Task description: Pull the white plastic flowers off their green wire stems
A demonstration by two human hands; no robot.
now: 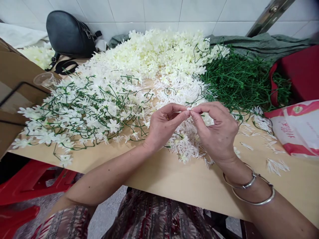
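My left hand and my right hand meet above the middle of the table, fingertips pinched close together. A small white piece shows between them, mostly hidden by the fingers. Under and behind the hands lie white stamen sprigs in a loose heap. To the left spreads a pile of white artificial flowers on green stems. Loose cream-white blossoms are heaped at the back. Bare green plastic stems form a tangled mound on the right.
A black backpack stands against the tiled wall, near a clear plastic cup. A cardboard box borders the left side. On the right are a red bag and a pink-and-white packet. Red stools stand below.
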